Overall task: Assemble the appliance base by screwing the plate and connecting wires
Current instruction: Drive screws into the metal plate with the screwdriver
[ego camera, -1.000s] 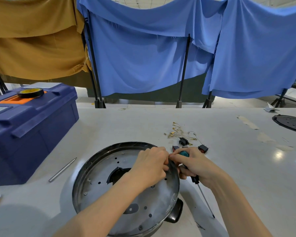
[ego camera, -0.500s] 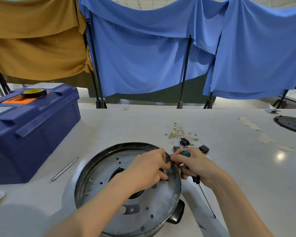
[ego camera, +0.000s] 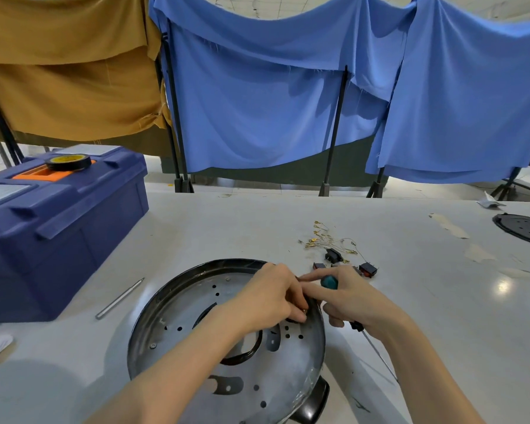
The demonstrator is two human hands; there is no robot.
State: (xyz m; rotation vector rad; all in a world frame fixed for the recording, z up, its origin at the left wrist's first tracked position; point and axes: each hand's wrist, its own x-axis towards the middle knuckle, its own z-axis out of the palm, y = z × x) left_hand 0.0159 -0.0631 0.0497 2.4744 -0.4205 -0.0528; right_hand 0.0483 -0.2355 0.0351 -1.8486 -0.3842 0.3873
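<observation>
Both hands meet at the far right rim of the plate [ego camera: 196, 304], the round, hole-dotted metal disc that sits on the appliance base [ego camera: 312, 405] on the tabletop [ego camera: 410, 301] right in front of the person. The left hand [ego camera: 270, 298] has its fingers curled down and pinched on a small brass piece [ego camera: 303, 310] just inside the rim. It is too small to name for sure, but probably a screw being seated in its hole by touch before the tool takes over. The right hand [ego camera: 352, 301] keeps the screwdriver [ego camera: 329, 282] parked in the palm, lower fingers wrapped round the teal handle and the shaft trailing back over the tabletop, while its forefinger stretches out to the left fingertips. That grip leaves one finger free to steady the piece and the tool ready to swing in. The wires [ego camera: 325, 240] with their gold terminals lie loose beyond the plate, with black switches [ego camera: 368, 269] just beside them, so the wiring looks not yet begun. A blue toolbox [ego camera: 58, 228] with a tape roll [ego camera: 68, 162] on its lid stands to the left, a metal rod [ego camera: 120, 298] before it. Against the earlier pictures little has shifted: the hands stay at the same spot on the rim. The left fingers have dipped a little further in, and the brass glint under them now shows.
</observation>
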